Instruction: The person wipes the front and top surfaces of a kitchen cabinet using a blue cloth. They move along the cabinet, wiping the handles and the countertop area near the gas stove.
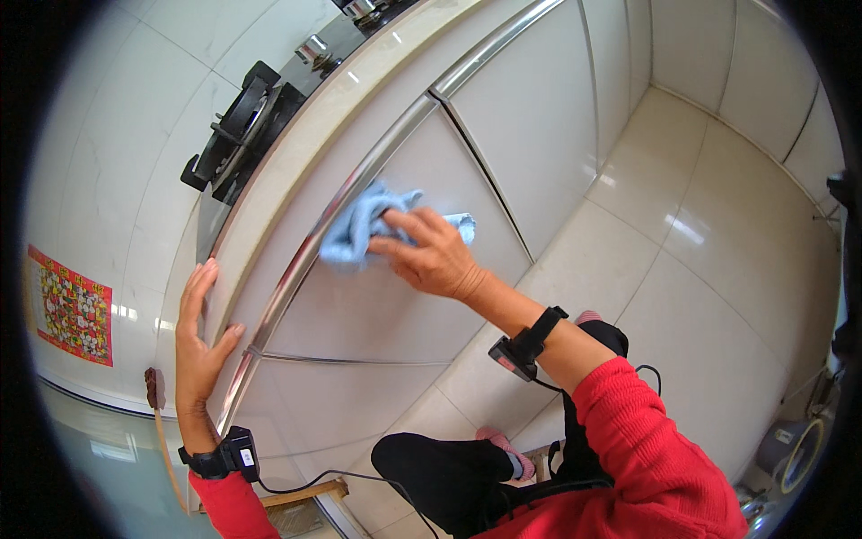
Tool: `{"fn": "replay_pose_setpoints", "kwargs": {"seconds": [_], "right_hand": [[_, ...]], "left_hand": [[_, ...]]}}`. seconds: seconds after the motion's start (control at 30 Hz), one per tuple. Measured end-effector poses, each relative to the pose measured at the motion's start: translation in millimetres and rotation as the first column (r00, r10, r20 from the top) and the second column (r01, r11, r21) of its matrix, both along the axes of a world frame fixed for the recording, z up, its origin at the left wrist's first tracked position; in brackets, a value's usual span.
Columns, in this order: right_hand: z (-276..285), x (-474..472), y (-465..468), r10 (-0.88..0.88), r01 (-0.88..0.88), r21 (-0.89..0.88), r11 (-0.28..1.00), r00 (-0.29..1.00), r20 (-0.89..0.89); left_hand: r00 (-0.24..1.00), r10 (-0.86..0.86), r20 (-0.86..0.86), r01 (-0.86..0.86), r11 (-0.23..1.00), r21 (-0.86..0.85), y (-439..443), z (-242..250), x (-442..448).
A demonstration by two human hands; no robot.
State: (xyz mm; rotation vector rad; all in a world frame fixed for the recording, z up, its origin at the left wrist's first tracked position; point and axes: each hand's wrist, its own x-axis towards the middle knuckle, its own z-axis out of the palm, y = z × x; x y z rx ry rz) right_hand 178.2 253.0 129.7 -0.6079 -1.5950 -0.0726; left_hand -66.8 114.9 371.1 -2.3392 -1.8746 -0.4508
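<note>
My right hand holds a crumpled light-blue cloth against a white cabinet door. The cloth lies partly on the chrome handle strip along the top of the doors, and its outline is slightly blurred. At the left, my left hand rests on the edge of the pale stone countertop, thumb spread from the fingers, with nothing held. Each wrist wears a black strapped device with a cable.
A gas hob with a black burner grate and metal knobs is set into the countertop. My bent knee is close to the cabinets. A low wooden-framed piece stands below my left arm. A grey bucket sits at far right on the tiled floor.
</note>
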Motion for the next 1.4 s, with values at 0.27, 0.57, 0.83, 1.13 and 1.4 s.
{"fn": "replay_pose_setpoints", "kwargs": {"seconds": [0.27,0.57,0.83,1.13,1.4], "right_hand": [[7.9,13.1,18.0,-0.244,0.202,-0.220,0.954,0.952,-0.185],[42.2,15.1,19.6,-0.189,-0.013,-0.431,0.902,0.887,-0.422],[57.3,-10.3,-4.7,-0.118,0.044,-0.294,0.955,0.963,-0.241],[52.1,-49.0,-51.7,0.089,-0.095,-0.187,0.978,0.995,-0.037],[42.3,-69.0,-63.4,0.076,-0.089,0.048,0.995,0.972,0.224]], "left_hand": [[0.999,-0.032,0.027,0.032,0.999,-0.006,-0.1,1.5,0.8],[0.998,-0.064,-0.006,0.064,0.998,0.016,-0.2,2.0,0.7],[0.998,-0.057,0.019,0.057,0.998,0.025,-0.6,1.3,1.2],[0.999,-0.046,0.026,0.045,0.998,0.032,-1.7,2.2,2.7],[0.997,-0.067,0.030,0.066,0.997,0.027,-2.1,2.4,1.7]]}}
